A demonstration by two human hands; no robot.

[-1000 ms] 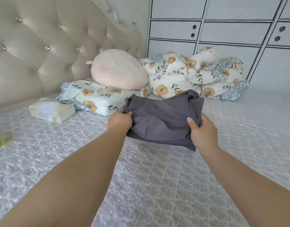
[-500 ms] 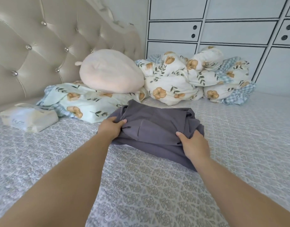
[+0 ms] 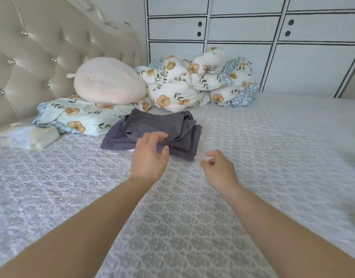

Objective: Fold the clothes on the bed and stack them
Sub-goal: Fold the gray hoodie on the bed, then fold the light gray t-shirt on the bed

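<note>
A folded dark grey garment [image 3: 152,129] lies on the patterned bedspread [image 3: 172,227] near the pillows. My left hand [image 3: 149,157] hovers just in front of it with relaxed, spread fingers and holds nothing. My right hand [image 3: 218,169] is off the garment's near right corner, fingers loosely curled and empty. Something blurred and greenish [image 3: 353,197] shows at the right edge of the bed; I cannot tell what it is.
A floral pillow [image 3: 78,117] with a pink plush cushion [image 3: 110,81] on it lies by the tufted headboard [image 3: 32,47]. A bundled floral duvet [image 3: 192,79] sits against the wardrobe [image 3: 252,27]. A pack of tissues [image 3: 26,137] lies at the left.
Both hands have let go of the grey garment, which now lies on the bed, and have drawn back toward me.
</note>
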